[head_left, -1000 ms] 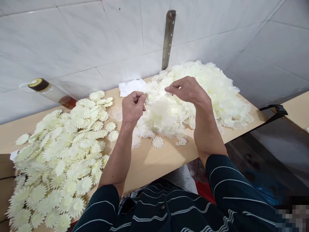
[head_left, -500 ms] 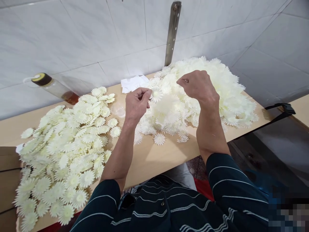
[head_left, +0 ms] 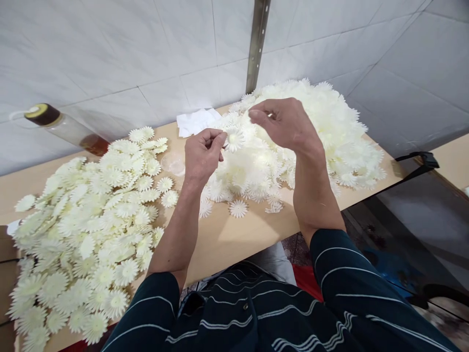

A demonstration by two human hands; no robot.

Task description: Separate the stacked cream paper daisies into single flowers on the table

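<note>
Flower (head_left: 234, 139) in the head view: pale, many-petalled, its face towards the camera, held at its left edge in a pinch between thumb and forefinger of the left hand (head_left: 202, 155). The other fingers of that hand are curled in towards the palm. The flower is off the table (head_left: 249, 234), in front of the near left end of the right pile (head_left: 318, 127).

The right hand (head_left: 284, 122) is lifted in front of the right pile, to the right of the flower and apart from it. Its wrist is bent, its fingers point left, and the thumb tip is close to the forefinger tip, with a narrow gap farther back; whether anything is between the tips I cannot tell.

The right pile is a tall heap of similar flowers, blurred below the hands. A loose flower (head_left: 238, 209) lies flat at its near edge, and a crumpled one (head_left: 274, 208) is just beside it.

Left of the left arm, the left pile (head_left: 91, 234) spreads over the table. Behind it a bottle (head_left: 71, 129) leans, dark-capped, with reddish-brown liquid at the low end. White paper (head_left: 198, 122) lies behind the left hand, near the wall (head_left: 176, 44). A metal strip (head_left: 257, 46) runs up the tiles.
</note>
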